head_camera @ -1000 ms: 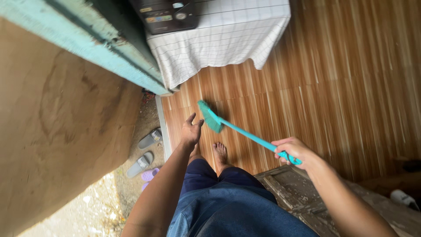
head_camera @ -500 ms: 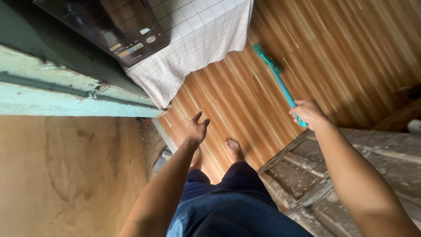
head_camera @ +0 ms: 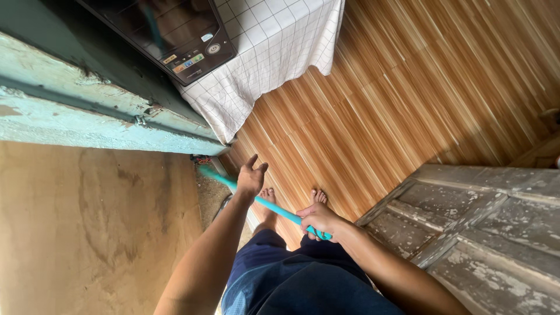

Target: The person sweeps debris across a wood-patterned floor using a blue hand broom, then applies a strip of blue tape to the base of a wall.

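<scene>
Right hand [head_camera: 318, 220] is clamped around the near end of the teal broom [head_camera: 265, 203], fingers wrapped tight on the handle, just above the person's dark blue shorts [head_camera: 291, 280]. That is a firm grip, knuckles up. The handle runs from there up and to the left, crossing under the left hand [head_camera: 252, 176], and its blurred teal head sits at the doorway edge, low against the foot of the pale green door frame [head_camera: 87, 116]. Left hand is empty, fingers spread and slightly curled, palm turned down, hovering over the handle; whether it touches the handle I cannot tell. Both forearms reach forward from the bottom of the view.

Two bare feet [head_camera: 318, 197] stand on the striped wooden floor [head_camera: 408, 87], toes pointing up the frame, just beyond the broom handle. Further up, a white checked cloth [head_camera: 274, 52] hangs over a low piece of furniture, and a black appliance [head_camera: 169, 35] with a small control panel rests on top of it, partly cut off by the upper edge. At lower right, a weathered grey wooden door [head_camera: 478, 227] with flaking paint and raised panels lies close beside the right arm. A plain brown wall [head_camera: 87, 233] fills the left side, below the green frame.
</scene>
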